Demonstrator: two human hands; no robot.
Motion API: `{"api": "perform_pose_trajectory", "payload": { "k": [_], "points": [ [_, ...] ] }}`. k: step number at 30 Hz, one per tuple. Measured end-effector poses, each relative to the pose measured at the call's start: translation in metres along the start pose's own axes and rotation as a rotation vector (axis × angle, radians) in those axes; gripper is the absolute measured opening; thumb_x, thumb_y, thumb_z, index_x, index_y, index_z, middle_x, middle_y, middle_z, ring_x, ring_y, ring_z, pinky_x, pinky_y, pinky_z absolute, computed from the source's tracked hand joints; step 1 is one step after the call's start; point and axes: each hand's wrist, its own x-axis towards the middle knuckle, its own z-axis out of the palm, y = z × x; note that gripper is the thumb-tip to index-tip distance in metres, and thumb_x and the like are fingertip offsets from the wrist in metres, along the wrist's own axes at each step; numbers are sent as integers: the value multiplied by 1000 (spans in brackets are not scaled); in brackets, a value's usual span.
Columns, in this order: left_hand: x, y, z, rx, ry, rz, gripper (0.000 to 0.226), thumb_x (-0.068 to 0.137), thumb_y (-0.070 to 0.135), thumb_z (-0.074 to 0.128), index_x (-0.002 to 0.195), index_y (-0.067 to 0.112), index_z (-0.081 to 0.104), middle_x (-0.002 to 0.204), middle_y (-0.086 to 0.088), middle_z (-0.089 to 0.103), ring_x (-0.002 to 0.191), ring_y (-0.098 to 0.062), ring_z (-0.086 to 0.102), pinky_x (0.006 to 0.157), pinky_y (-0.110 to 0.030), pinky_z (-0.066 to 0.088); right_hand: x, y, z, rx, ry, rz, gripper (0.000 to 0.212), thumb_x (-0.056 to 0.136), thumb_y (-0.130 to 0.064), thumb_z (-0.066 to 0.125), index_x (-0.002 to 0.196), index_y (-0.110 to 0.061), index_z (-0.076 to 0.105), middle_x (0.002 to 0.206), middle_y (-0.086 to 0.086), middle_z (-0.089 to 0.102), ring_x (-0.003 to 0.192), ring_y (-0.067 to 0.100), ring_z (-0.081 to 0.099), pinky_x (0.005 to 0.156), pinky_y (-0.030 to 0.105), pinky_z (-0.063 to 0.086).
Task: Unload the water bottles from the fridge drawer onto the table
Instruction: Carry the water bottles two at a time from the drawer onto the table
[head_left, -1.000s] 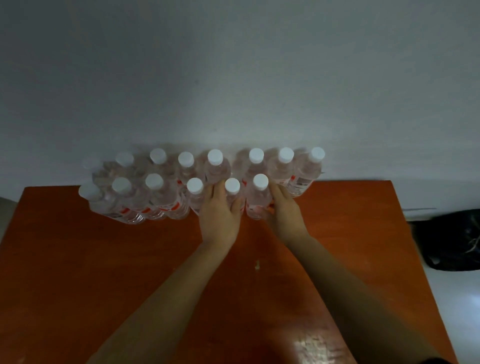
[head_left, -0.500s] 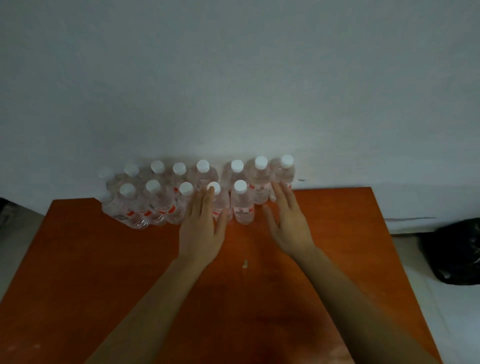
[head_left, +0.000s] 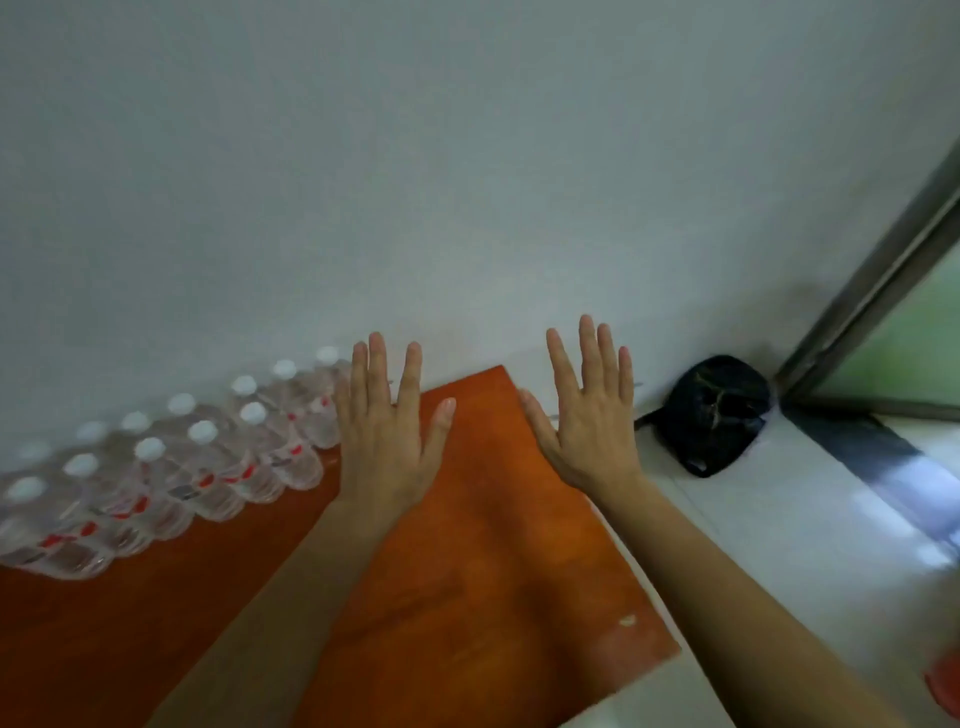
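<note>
Several clear water bottles (head_left: 208, 467) with white caps and red labels stand in two rows along the far edge of the orange table (head_left: 467, 545), against the grey wall at the left. My left hand (head_left: 387, 441) hovers flat with fingers spread, just right of the bottle rows and touching none. My right hand (head_left: 587, 415) is also spread and empty, over the table's far right corner. No fridge drawer is in view.
A black bag (head_left: 711, 413) lies on the white floor by the wall, right of the table. A metal door or window frame (head_left: 872, 291) rises at the far right. A red object (head_left: 948, 686) shows at the lower right edge.
Both hands have let go of the front-row bottles and lifted away with fingers spread. The view has swung to the right, so the bottles now sit at the left.
</note>
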Motion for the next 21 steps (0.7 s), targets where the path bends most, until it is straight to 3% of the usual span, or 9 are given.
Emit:
{"api": "perform_pose_trajectory", "payload": {
  "k": [5,9,13,15,17,19,21],
  "points": [
    [10,131,21,-124,-84,294,77,98,67,13,159,24,-4,164,-11,-19,151,-25,-22,122,-56,1,-69,113,-98,-234,38,269,79,98,-64,32,159,-18,13,166,16,0,153,32,-4,122,55,8],
    [1,229,23,-247,-122,572,80,96,70,12,158,25,-9,164,-11,-22,150,-26,-24,122,-55,-2,-142,164,-179,-378,97,531,81,96,-67,29,159,-21,8,166,14,-2,153,30,-7,123,52,3],
    [-45,322,27,-393,-189,827,80,96,68,16,159,22,1,165,-14,-12,152,-29,-15,122,-57,3,-252,175,-244,-559,175,784,84,94,-68,32,159,-19,12,166,15,1,153,31,-4,123,51,3],
    [-84,365,27,-475,-237,954,80,95,69,13,159,21,3,166,-14,-9,152,-28,-13,122,-57,4,-312,171,-271,-640,172,925,88,93,-69,39,159,-20,7,166,14,-3,153,31,-5,123,51,0],
    [-129,399,25,-525,-285,1094,81,95,70,11,159,21,1,166,-14,-10,152,-27,-15,122,-56,3,-370,161,-294,-698,179,1070,90,92,-72,34,159,-21,2,166,13,-7,153,30,-8,123,52,-1],
    [-174,425,21,-550,-322,1210,81,95,70,9,160,21,4,166,-15,-7,153,-28,-13,122,-57,5,-424,147,-312,-748,227,1191,87,92,-69,33,159,-19,9,166,15,-2,153,31,-4,123,53,4],
    [-216,447,14,-567,-365,1297,82,95,71,7,160,21,7,166,-14,-6,153,-29,-10,122,-56,6,-473,135,-327,-798,260,1289,84,92,-58,48,158,-16,17,165,19,4,152,35,3,121,56,12]
  ]
}}
